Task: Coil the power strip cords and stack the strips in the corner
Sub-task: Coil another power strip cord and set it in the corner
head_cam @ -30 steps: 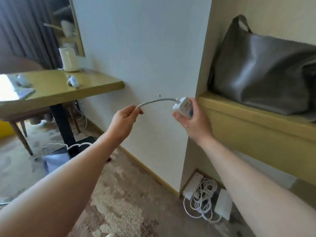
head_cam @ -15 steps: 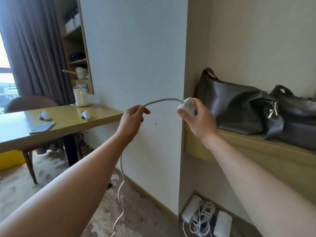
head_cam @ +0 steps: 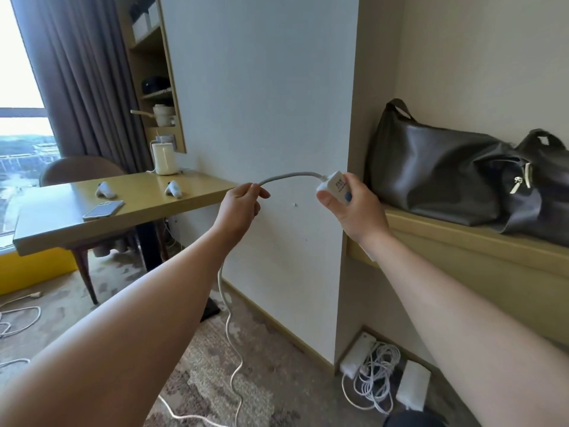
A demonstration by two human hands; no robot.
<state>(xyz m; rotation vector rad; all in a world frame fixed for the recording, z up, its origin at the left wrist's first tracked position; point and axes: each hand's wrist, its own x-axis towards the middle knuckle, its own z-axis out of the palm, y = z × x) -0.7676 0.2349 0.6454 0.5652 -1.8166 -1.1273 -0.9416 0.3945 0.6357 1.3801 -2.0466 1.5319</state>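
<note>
The right hand grips the end of a white power strip, fingers curled round its body, holding it up in front of the corner of the white wall. The left hand is closed on the strip's white cord, pinching it a short way along from the strip, so the cord arches between the two hands in front of the wall. Below the left hand the cord hangs down along the wall and trails in loose bends over the patterned carpet. At the foot of the wall, in the recess to its right, two more white strips lie on the floor with a tangle of white cords between them. A dark leather bag sits on the wooden shelf right of the wall, and a wooden desk stands left of the wall.
</note>
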